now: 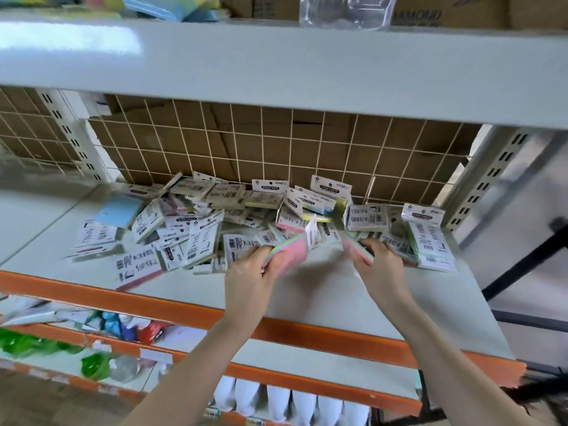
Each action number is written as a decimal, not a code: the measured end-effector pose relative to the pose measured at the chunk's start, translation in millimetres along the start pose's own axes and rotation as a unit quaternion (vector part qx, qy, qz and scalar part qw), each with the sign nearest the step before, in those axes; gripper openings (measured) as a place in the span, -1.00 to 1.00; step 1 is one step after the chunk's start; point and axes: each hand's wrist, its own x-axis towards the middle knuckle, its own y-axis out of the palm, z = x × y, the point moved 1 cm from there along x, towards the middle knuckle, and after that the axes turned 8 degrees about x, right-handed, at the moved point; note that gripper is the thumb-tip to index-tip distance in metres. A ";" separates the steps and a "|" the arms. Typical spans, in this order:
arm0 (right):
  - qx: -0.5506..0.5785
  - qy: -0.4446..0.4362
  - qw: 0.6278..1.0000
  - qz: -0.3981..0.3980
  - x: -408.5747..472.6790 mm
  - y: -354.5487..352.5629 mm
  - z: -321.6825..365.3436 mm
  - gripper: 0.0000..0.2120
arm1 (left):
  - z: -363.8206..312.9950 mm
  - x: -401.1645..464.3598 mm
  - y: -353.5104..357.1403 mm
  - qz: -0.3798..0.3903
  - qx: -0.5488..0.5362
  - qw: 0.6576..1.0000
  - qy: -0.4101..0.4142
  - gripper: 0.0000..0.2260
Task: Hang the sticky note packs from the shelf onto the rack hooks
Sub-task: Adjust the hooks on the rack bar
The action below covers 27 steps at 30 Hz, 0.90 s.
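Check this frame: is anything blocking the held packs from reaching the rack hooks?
Cannot be settled: no hooks show. The left hand and right hand each hold a pack over the shelf; the wire grid behind looks bare.

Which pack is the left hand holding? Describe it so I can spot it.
Start at the white shelf with the orange front edge. In front of the pile of packs, the left hand grips the pink-faced pack. Unlike the pile's packs, it is lifted and shows pastel edges.
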 end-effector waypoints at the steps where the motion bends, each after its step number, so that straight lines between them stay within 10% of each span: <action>1: 0.005 0.019 1.000 0.006 -1.1 -1.7 -3.2 -0.71 | -3.6 1.3 0.1 0.021 -0.059 0.997 -0.044 -0.68; 8: 0.042 0.092 0.995 0.025 -1.1 -21.0 -7.4 -0.76 | -22.1 -1.5 16.5 0.168 -0.424 0.831 -0.318 -0.93; 16: 0.319 0.123 0.940 0.002 -13.2 -61.3 4.1 -0.69 | -44.1 4.0 35.9 0.230 -0.412 0.815 -0.337 -0.86; 27: 0.140 0.031 0.976 0.163 -27.9 -117.7 13.4 -0.78 | -113.6 -4.4 37.7 0.340 -0.468 0.792 -0.194 -0.64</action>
